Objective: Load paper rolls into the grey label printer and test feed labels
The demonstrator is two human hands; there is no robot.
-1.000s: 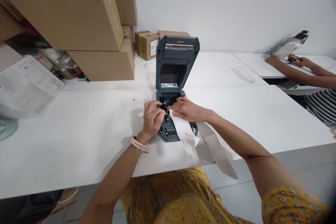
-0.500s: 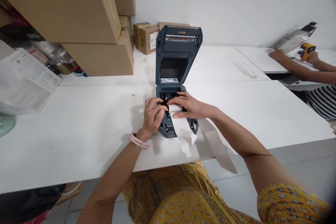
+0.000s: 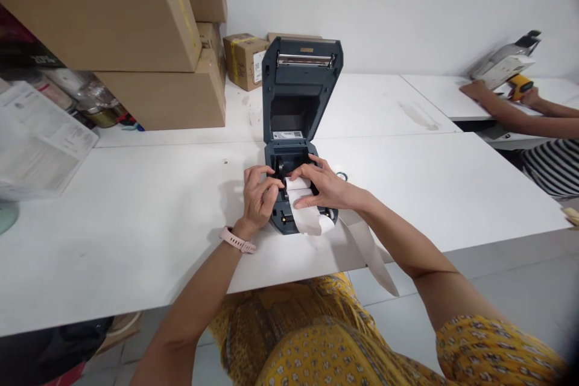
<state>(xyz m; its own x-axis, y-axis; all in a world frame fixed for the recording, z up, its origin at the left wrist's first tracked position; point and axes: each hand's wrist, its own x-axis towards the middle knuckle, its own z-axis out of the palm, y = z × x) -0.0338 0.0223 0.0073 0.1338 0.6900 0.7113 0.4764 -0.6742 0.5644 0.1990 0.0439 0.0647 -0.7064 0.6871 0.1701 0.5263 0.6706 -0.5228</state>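
A dark grey label printer (image 3: 301, 87) stands on the white table with its lid raised. In its bay lies a small white paper roll (image 3: 297, 183), and the loose end of the paper hangs over the printer's front. My right hand (image 3: 323, 186) is closed round the roll's right side, thumb on the paper and fingers over the top. My left hand (image 3: 260, 196), a pink band on its wrist, is at the bay's left edge with its thumb and forefinger pinched at the roll's left end. Whatever those fingertips hold is too small to tell.
Cardboard boxes (image 3: 163, 96) are stacked at the back left, beside a plastic-wrapped bundle (image 3: 40, 139). A paper strip (image 3: 368, 253) hangs over the table's front edge. At the far right, another person's hands hold a yellow scanner (image 3: 519, 85) and a package (image 3: 504, 66).
The loose paper end has drawn up and now curls at the printer's front edge. A small blue ring has come into view beside my right wrist. The whole view has shifted slightly.
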